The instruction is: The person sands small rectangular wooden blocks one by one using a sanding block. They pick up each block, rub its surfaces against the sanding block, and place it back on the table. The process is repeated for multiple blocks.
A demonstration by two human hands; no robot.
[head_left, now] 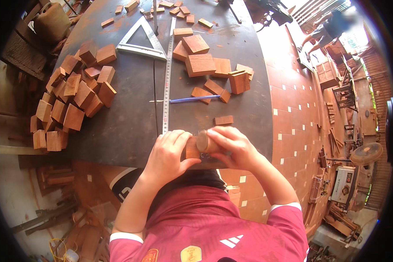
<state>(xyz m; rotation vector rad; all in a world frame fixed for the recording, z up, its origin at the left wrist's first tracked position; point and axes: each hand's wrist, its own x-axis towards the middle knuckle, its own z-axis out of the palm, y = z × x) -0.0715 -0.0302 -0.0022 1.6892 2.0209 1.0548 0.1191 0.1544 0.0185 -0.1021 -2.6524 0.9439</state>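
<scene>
At the near edge of the dark table, my left hand [171, 150] grips a reddish-brown wooden block [192, 149], thumb along its near side. My right hand [236, 147] is closed around a pale round wooden piece [203, 143], which is right against the block's right part. The round piece hides some of the block, and its full length cannot be made out. Just beyond my hands lies a small flat wooden block [223, 120]. Farther up, a blue pen [195, 99] points sideways between the long measuring strip [168, 78] and two tilted blocks [217, 90].
A heap of wooden blocks [74, 96] covers the table's left side. More blocks [200, 64] stand to the right of the strip. A metal triangle square [125, 46] lies farther back, near small offcuts [205, 23]. Another person [329, 30] is at the far right, beyond the tiled floor [288, 144].
</scene>
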